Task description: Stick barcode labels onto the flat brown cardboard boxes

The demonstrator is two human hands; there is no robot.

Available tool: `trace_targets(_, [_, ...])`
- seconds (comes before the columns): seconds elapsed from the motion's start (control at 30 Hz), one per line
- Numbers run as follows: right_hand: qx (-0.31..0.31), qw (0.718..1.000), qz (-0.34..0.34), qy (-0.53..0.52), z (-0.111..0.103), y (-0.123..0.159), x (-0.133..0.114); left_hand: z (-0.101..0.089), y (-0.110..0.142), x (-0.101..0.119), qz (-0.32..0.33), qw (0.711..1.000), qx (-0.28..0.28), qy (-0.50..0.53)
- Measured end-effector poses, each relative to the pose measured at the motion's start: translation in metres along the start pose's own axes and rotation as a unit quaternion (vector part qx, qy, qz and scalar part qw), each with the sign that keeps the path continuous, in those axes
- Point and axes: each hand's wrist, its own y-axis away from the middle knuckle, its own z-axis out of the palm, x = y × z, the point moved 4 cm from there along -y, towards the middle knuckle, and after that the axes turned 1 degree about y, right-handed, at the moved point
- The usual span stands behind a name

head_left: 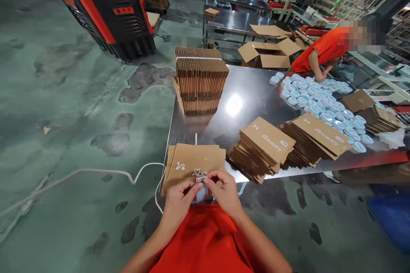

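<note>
Lightly, the left hand [179, 202] and right hand [224, 192] pinch a small white strap clip [200, 179] on a stiff, light stack of flat brown cardboard cartons [192, 163], best held by its edges.

Overhead light bounces off my steel table [205, 130] as one hard white glare [233, 104] (it nearly burns out the metal there). Beyond the table the shop sits dimmer, the frame's edges bend, and my left hand [179, 202] and right hand [224, 192] look fairly sharp.
</note>
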Motion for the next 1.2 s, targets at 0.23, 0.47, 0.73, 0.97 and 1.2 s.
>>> trace_targets(0.23, [0.148, 0.974, 0.119, 0.124, -0.037, -0.037, 0.070, 0.002, -0.021, -0.056, -0.078, 0.992, 0.032, 0.091])
trace_targets(0.47, [0.125, 0.972, 0.123, 0.158, -0.030, -0.041, 0.093, 0.004, -0.024, -0.074, -0.113, 0.985, 0.041, 0.123])
trace_targets(0.73, [0.135, 0.960, 0.102, 0.225, -0.026, -0.039, 0.093, 0.005, -0.022, -0.075, -0.120, 0.980, 0.044, 0.153])
trace_targets(0.97, [0.154, 0.942, 0.096, 0.282, -0.022, -0.042, 0.091, 0.005, -0.019, -0.071, -0.109, 0.985, 0.045, 0.129])
trace_targets(1.2, [0.181, 0.978, 0.089, 0.058, -0.030, -0.040, 0.116, 0.001, -0.015, -0.063, -0.045, 0.996, 0.053, 0.046])
